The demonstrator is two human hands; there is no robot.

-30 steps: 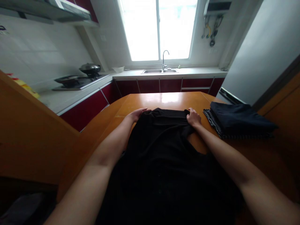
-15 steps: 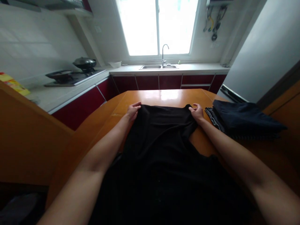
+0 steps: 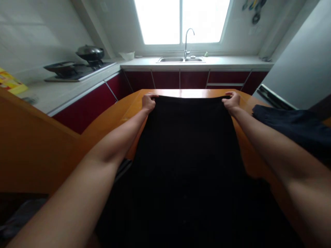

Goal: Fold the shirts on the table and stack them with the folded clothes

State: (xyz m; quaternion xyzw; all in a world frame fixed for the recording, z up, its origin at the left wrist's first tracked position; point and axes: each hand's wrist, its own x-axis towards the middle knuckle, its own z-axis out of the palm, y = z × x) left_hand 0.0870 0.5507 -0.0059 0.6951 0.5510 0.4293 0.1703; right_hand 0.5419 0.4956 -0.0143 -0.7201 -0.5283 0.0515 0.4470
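Observation:
A black garment (image 3: 188,137) is stretched away from me over the orange-brown wooden table (image 3: 129,106). My left hand (image 3: 149,102) pinches its far left corner. Its far right corner is gripped between the thumb and fingers of my right hand (image 3: 232,100). Between the hands the far edge runs nearly straight, raised a little at the table's far side. The near part is so dark that I cannot tell where it ends or what kind of garment it is.
Folded dark blue cloth (image 3: 292,124) lies at the table's right, beside my right forearm. Beyond the table are a counter with a sink (image 3: 172,60) and a stove holding a lidded wok (image 3: 90,53). A grey fridge (image 3: 297,58) stands at the right.
Both hands have moved farther away and spread apart, mostly the right one. The garment, wrinkled and slack before, is now pulled flat and wider. The view has tilted downward.

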